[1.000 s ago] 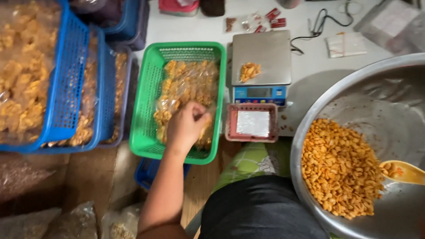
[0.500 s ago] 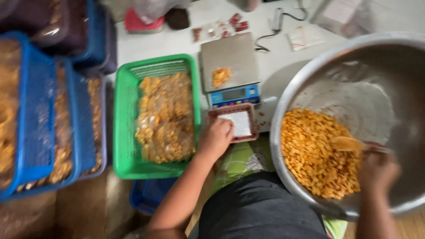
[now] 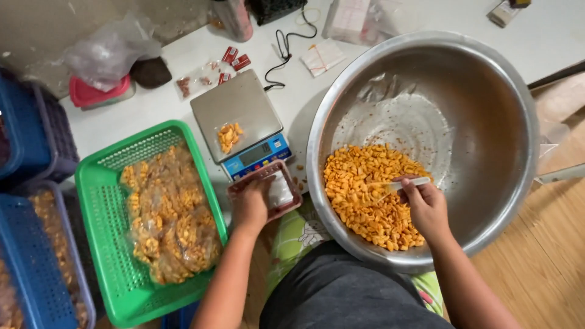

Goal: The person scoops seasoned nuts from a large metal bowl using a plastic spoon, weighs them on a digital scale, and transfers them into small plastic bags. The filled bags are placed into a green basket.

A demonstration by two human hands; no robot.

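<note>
Looking down on the work area, we record the left hand point(image 3: 250, 206) resting on a small reddish-brown rectangular tray point(image 3: 268, 190) that sits just in front of a digital kitchen scale with a steel platform point(image 3: 237, 119). The fingers curl over the tray's near-left edge; whether they actually pinch the rim we cannot tell, as the hand covers that corner. A small heap of orange snack pieces point(image 3: 228, 135) lies on the scale platform.

The right hand point(image 3: 426, 207) is closed around the handle of a pale plastic scoop point(image 3: 399, 184), whose front end lies in a mound of orange snack pieces point(image 3: 368, 192). That mound occupies the near-left part of a large round stainless-steel basin point(image 3: 506, 109).

To the left of the tray stands a green perforated plastic basket point(image 3: 100, 201) holding clear bags filled with the same snack point(image 3: 170, 213). Blue plastic crates point(image 3: 30, 256) stand further left. A black cable point(image 3: 286, 45) and small red packets point(image 3: 234, 59) lie on the white tabletop point(image 3: 152, 103) beyond the scale.
</note>
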